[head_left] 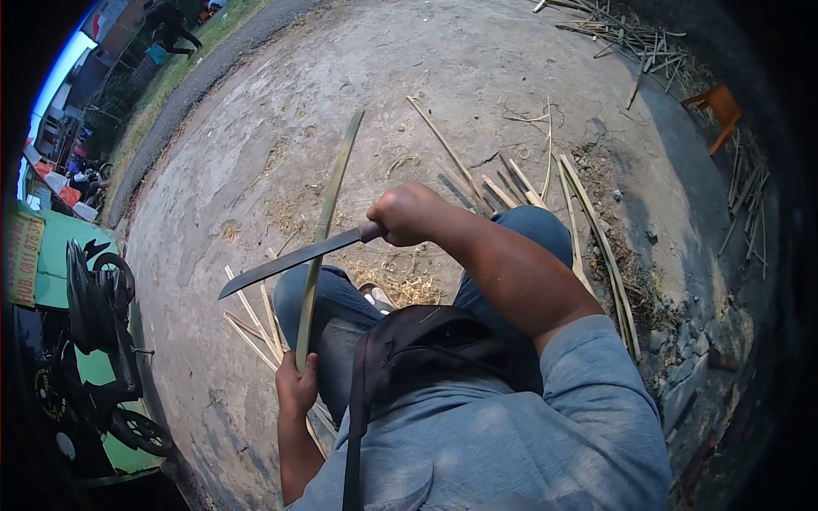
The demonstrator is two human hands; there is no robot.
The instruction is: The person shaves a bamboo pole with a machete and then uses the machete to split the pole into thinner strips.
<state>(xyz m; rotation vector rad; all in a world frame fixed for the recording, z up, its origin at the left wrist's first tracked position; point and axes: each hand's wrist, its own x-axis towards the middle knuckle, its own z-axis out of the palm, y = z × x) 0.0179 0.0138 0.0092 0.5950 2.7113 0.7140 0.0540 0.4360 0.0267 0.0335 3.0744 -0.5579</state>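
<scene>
My right hand (403,213) is closed round the dark handle of a long machete (294,260), whose blade points left and lies across a bamboo strip (336,179). The strip stands up and away from me, past my bent left knee. Its lower end is in my left hand (296,385), with the fingers wrapped round it and the thumb alongside. Blade and strip cross about midway along the strip. Thin split strips (256,328) lie on the ground beside my left knee, and longer ones (601,247) lie to the right of my right knee.
Pale shavings (400,281) cover the ground between my feet. A heap of bamboo sticks (639,43) and an orange chair (720,111) are at the upper right. Broken rubble (682,383) lies at the right. A motorbike (111,341) stands at the left; a person (166,25) bends far off.
</scene>
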